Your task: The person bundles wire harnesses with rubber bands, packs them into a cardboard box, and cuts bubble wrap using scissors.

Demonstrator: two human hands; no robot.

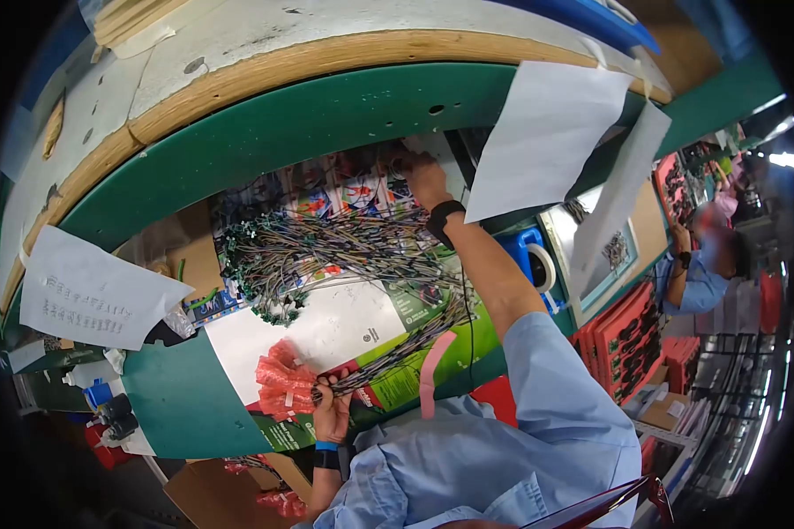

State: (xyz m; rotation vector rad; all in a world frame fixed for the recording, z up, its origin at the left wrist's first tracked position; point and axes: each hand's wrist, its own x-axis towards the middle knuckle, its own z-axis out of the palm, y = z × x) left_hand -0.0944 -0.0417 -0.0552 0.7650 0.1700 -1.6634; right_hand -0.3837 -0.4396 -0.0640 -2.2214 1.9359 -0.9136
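Note:
My left hand (pixel 331 413) is closed around a bundle of thin cables (pixel 375 366) near the front edge of the bench. Pink bubble wrap (pixel 286 381) covers the end of that bundle, just left of the hand. My right hand (pixel 426 179) reaches to the far side, beside the edge of the green shelf panel. Its fingers are in shadow and partly hidden, so their grip is unclear. A large pile of loose cables (pixel 344 247) with green connectors (pixel 260 264) at the left end lies between the hands. A strip of pink tape or wrap (pixel 434 375) hangs near the bundle.
Above the bench runs a green panel (pixel 282 119) with a wooden edge. Paper sheets (pixel 547 132) hang from it. A blue tape dispenser (pixel 528 256) stands to the right. Another person (pixel 701 269) works at the right, past red trays (pixel 622 348). An open cardboard box (pixel 212 494) sits below.

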